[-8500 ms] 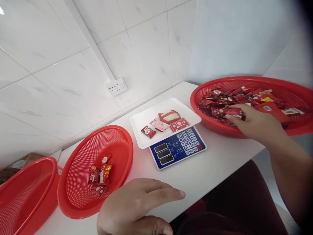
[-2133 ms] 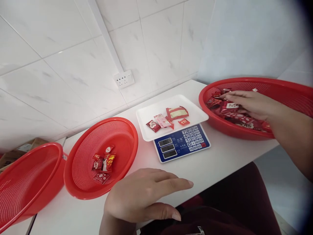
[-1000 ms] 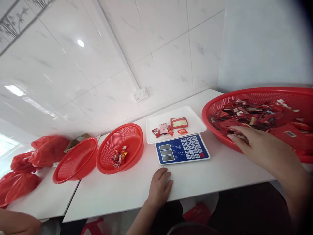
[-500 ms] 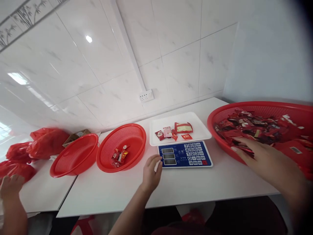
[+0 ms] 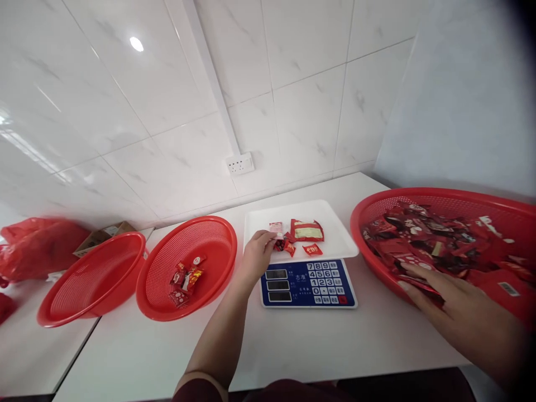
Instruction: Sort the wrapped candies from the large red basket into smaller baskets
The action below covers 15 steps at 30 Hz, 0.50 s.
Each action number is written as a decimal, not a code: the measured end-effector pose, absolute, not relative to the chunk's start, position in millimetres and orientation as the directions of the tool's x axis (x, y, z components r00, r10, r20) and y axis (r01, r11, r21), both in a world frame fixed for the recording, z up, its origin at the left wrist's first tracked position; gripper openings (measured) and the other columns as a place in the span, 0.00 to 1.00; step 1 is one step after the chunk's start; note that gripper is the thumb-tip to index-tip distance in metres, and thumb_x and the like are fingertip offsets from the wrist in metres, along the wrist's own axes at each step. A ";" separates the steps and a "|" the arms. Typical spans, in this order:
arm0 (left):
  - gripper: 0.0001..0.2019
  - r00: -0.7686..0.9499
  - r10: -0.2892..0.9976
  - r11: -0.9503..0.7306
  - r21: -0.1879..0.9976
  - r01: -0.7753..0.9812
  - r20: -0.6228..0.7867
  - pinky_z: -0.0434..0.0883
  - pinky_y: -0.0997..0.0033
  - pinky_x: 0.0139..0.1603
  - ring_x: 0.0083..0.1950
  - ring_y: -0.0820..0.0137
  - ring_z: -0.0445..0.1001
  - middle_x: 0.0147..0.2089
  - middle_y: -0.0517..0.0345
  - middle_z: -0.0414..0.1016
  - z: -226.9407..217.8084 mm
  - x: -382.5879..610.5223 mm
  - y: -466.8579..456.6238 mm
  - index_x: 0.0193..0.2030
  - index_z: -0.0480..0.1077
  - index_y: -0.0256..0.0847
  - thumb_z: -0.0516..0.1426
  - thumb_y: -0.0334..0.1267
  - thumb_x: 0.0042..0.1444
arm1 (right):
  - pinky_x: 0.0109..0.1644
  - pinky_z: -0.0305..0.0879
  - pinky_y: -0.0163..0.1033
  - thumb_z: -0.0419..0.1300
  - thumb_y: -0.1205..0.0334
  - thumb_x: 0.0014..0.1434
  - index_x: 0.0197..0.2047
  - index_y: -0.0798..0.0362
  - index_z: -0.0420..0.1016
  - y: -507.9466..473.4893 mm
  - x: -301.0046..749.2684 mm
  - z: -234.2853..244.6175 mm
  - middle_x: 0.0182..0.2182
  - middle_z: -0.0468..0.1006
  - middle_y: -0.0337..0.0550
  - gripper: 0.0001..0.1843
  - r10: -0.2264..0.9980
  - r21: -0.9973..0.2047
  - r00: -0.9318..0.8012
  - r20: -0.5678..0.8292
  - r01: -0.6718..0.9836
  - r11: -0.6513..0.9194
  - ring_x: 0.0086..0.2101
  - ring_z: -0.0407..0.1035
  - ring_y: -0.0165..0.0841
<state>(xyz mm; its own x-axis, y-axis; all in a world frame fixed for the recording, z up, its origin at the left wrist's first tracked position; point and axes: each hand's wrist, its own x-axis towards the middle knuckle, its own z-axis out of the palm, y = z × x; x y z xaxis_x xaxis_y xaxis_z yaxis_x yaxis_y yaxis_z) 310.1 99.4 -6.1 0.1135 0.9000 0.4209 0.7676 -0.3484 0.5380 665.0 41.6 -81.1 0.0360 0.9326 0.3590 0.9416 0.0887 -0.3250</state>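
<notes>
My left hand (image 5: 257, 254) reaches over the left part of the white scale tray (image 5: 335, 229). Its fingers are pinched together at a small dark red snack packet (image 5: 278, 245), partly hidden beneath them. Right beside lie a pink packet (image 5: 276, 227), a larger red packet with a pale label (image 5: 307, 230) and a small red packet (image 5: 312, 249). On the right, my right hand (image 5: 454, 298) is at the near rim of a large red basket (image 5: 355, 223) full of snack packets, its fingers closed around red snack packets (image 5: 422, 283).
The scale's blue keypad panel (image 5: 309, 283) faces me below the tray. Left of it stand a red basket (image 5: 228, 240) with several packets inside and another red basket (image 5: 96, 279). Red plastic bags (image 5: 37, 245) and a cardboard box (image 5: 100, 237) lie farther left.
My left hand has moved up from the scale's panel edge onto the packets on the tray. My right hand stays at the large basket. The view has shifted right; another person's hand has left it.
</notes>
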 end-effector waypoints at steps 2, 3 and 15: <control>0.12 0.067 0.906 -0.314 0.558 0.768 0.418 0.71 0.67 0.51 0.49 0.68 0.74 0.47 0.52 0.75 -6.8 305.8 103.1 0.45 0.72 0.41 0.49 0.28 0.59 | 0.55 0.66 0.53 0.42 0.37 0.58 0.53 0.44 0.68 39.8 665.3 -80.4 0.53 0.74 0.42 0.30 0.934 -0.327 0.025 0.358 0.940 0.100 0.53 0.67 0.45; 0.13 0.054 0.911 -0.298 0.564 0.770 0.408 0.71 0.66 0.51 0.49 0.68 0.74 0.48 0.52 0.75 -7.7 303.3 103.3 0.45 0.71 0.41 0.49 0.26 0.59 | 0.55 0.66 0.53 0.42 0.37 0.58 0.53 0.44 0.68 39.1 665.3 -79.7 0.52 0.74 0.42 0.30 0.931 -0.325 0.025 0.364 0.940 0.102 0.53 0.68 0.45; 0.25 0.154 0.955 -0.271 0.533 0.802 0.253 0.63 0.60 0.64 0.64 0.65 0.63 0.61 0.49 0.67 -16.7 293.6 85.4 0.55 0.67 0.39 0.44 0.21 0.53 | 0.50 0.70 0.50 0.42 0.37 0.58 0.51 0.47 0.71 36.8 667.6 -75.4 0.50 0.76 0.44 0.31 0.924 -0.298 -0.006 0.381 0.946 0.129 0.50 0.69 0.45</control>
<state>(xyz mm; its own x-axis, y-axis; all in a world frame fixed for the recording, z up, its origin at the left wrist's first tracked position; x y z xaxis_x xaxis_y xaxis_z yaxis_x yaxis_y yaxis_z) 293.6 85.4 -16.7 0.1544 0.9551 0.2528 0.8017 -0.2706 0.5329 667.6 36.8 -75.4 -0.0058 0.9244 0.3813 0.9459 0.1287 -0.2978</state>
